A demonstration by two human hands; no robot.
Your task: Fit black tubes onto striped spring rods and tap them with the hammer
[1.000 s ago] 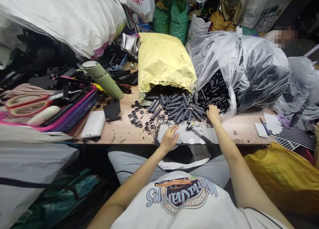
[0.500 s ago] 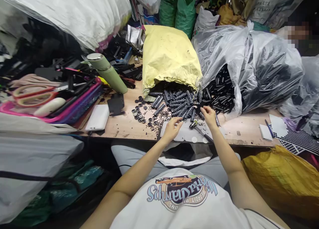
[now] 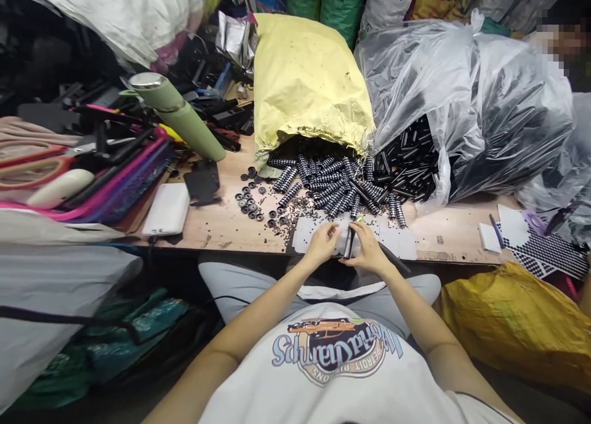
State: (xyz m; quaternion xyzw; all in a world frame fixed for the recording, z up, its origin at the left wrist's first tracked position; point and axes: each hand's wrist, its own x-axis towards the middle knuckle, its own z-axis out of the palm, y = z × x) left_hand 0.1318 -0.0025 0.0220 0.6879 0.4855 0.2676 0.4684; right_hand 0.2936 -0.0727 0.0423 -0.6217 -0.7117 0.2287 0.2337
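Observation:
My right hand point(image 3: 368, 247) is closed around a short, shiny black tube point(image 3: 348, 244), held nearly upright over the light sheet point(image 3: 398, 233) at the table's front edge. Just left of it, my left hand point(image 3: 322, 242) has thumb and fingers pressed together; whatever they pinch is too small to make out. Partly hidden behind the right hand lies a hammer, its black handle point(image 3: 393, 259) pointing toward me. Beyond both hands spreads a heap of black-and-white patterned tubes point(image 3: 330, 187), with a few plain black ones on top.
A yellow sack point(image 3: 314, 79) opens toward the heap. Beside it, a clear plastic bag point(image 3: 415, 67) spills black tubes point(image 3: 413, 165). Round black caps point(image 3: 252, 205) and tiny bits lie at left, near a white power bank point(image 3: 167, 208) and a green flask point(image 3: 178, 113).
My right hand has come back from the black tubes to the front middle, bringing one tube. Some plain tubes now lie on the patterned heap. My left hand's fingers have closed together.

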